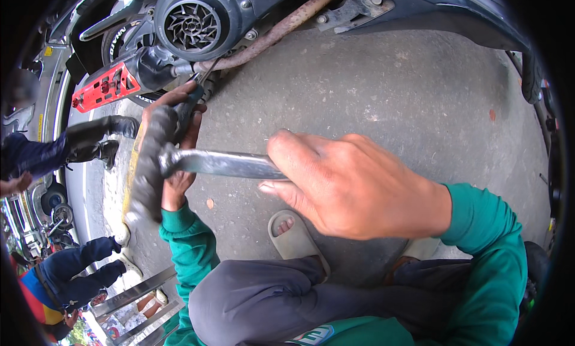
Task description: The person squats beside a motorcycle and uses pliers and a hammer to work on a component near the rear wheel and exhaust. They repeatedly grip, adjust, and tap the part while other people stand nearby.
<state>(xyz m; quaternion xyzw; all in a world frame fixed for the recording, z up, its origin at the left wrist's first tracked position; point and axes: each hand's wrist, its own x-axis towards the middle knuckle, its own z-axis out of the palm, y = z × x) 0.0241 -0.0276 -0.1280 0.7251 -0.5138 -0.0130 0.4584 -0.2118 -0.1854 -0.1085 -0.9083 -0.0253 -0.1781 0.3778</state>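
Note:
My right hand [353,187] is closed round the metal handle of a hammer [230,164], which reaches left across the view. Its dark, worn head, smeared by motion, covers much of my left hand [190,133]. That hand is closed round a slim hand tool [196,93] with a dark bluish grip and a thin metal end; its exact kind is hard to tell. The metal end lies at the rusty exhaust pipe [269,39], close to where the pipe meets the muffler [153,67]. Whether it touches the pipe I cannot tell.
A motor scooter with a round fan cover [193,26] and a red muffler guard [106,87] stands ahead. Grey concrete [359,88] lies beneath. My sandalled foot [293,235] is below my hands. Other people [75,274] and vehicles are at the left, near a metal bench [132,295].

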